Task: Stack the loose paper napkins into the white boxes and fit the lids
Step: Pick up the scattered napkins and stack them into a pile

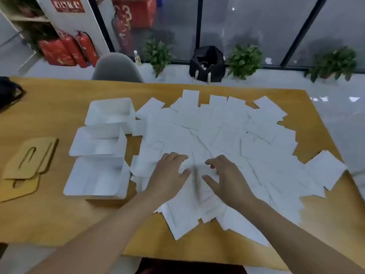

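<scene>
— Where do we stand with the napkins?

— We see the loose napkins (217, 135) spread in a wide, overlapping fan across the middle and right of the wooden desk (59, 214). Some corners reach over its right edge and some hang toward the near edge.

— And our hands?

— Both rest on the near part of the pile. Our left hand (169, 173) lies palm down with the fingers spread and fairly straight, thumb out to the side, so it is released, pressing on paper rather than gripping it. Our right hand (225, 175) sits just beside it with the fingers bent a little over the sheets; we cannot tell whether it pinches a napkin or only touches the top one. A blurred grey streak runs between the two hands, and we cannot say what it is.

— The boxes?

— Three white boxes (98, 141) stand in a column left of the pile, open tops facing up, each touching the next. The far one and the near one touch the napkins at their right sides.

— The lids?

— Flat tan wooden lids (29, 157) with a slot cut in each lie stacked further left, well apart from the pile.

— Anything else?

— A grey chair (116, 68) stands behind the desk, and a black bag (207, 64) and potted plants (245, 60) sit on the floor by the glass wall.
</scene>
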A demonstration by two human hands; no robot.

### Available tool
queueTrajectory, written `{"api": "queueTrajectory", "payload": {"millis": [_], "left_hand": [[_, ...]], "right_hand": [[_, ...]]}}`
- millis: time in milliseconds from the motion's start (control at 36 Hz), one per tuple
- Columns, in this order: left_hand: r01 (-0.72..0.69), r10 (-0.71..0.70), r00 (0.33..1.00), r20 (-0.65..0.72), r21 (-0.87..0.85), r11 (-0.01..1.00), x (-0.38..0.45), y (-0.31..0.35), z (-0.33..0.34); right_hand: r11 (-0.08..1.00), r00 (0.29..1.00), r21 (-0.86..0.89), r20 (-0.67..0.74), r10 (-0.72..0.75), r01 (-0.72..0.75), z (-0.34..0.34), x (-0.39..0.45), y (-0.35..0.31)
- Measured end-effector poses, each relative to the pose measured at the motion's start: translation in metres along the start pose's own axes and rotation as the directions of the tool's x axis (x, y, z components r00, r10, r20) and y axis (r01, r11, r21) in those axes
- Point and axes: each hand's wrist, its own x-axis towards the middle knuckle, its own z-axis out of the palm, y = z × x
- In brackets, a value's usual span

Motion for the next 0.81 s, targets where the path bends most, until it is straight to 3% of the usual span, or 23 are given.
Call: {"api": "queueTrajectory", "payload": {"millis": [139,472,583,750,806], "left_hand": [[-0.036,0.036,0.999,0.024,-0.014,0.999,0.027,-0.003,0.028],[-0.068,0.049,0.977,-0.210,-0.086,0.994,0.069,0.006,0.067],[-0.075,0.066,0.966,-0.249,-0.027,0.997,0.062,0.010,0.068],[-0.017,0.038,0.977,-0.208,0.103,0.995,0.058,0.021,0.066],[0.002,0.009,0.980,-0.200,0.059,0.998,0.060,0.025,0.062]], "right_hand": [[0.997,0.999,0.081,-0.035,0.018,-0.015,0.028,-0.001,0.020],[0.990,0.975,0.104,-0.214,-0.067,0.091,0.058,-0.006,0.053],[0.986,0.962,0.115,-0.260,-0.087,0.120,0.053,-0.015,0.052],[0.993,0.955,0.092,-0.294,-0.044,0.074,0.045,-0.034,0.053],[0.991,0.956,0.122,-0.293,-0.020,0.058,0.043,-0.041,0.055]]}}
